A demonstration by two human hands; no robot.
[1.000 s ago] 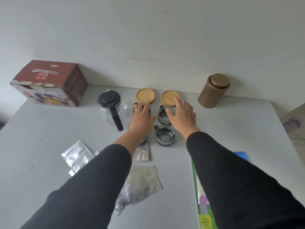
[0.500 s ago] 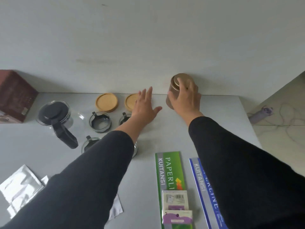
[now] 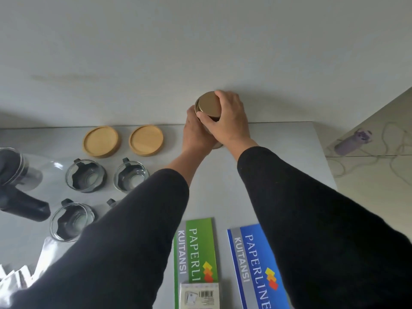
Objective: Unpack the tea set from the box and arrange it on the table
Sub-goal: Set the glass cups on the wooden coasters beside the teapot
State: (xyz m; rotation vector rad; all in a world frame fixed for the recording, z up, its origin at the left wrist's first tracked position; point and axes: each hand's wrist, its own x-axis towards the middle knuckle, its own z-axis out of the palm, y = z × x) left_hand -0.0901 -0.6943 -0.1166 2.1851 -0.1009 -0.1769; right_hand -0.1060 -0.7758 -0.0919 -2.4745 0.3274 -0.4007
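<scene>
A gold tea tin point(image 3: 207, 105) stands at the back of the grey table point(image 3: 283, 152), against the wall. My right hand point(image 3: 227, 121) grips its lid from above and the right. My left hand point(image 3: 194, 134) wraps the tin's body from the left. Two round wooden coasters point(image 3: 100, 141) point(image 3: 146, 139) lie to the left of the tin. In front of them stand three glass cups with dark holders point(image 3: 85, 176) point(image 3: 131, 177) point(image 3: 71, 220); my left sleeve hides most of another. The glass teapot with black lid and handle point(image 3: 17, 175) is at the left edge.
A green receipt book point(image 3: 196, 253) and a blue one point(image 3: 256, 264) lie near the table's front, with a small white packet point(image 3: 199, 295) on the green one. Silver foil sachets point(image 3: 13, 275) lie at the bottom left. A purple bottle point(image 3: 353, 142) lies on the floor at right.
My view swung right, away from the cups. My right hand went from the cups to the tin's lid, then my left hand left the table and closed around the tin's body.
</scene>
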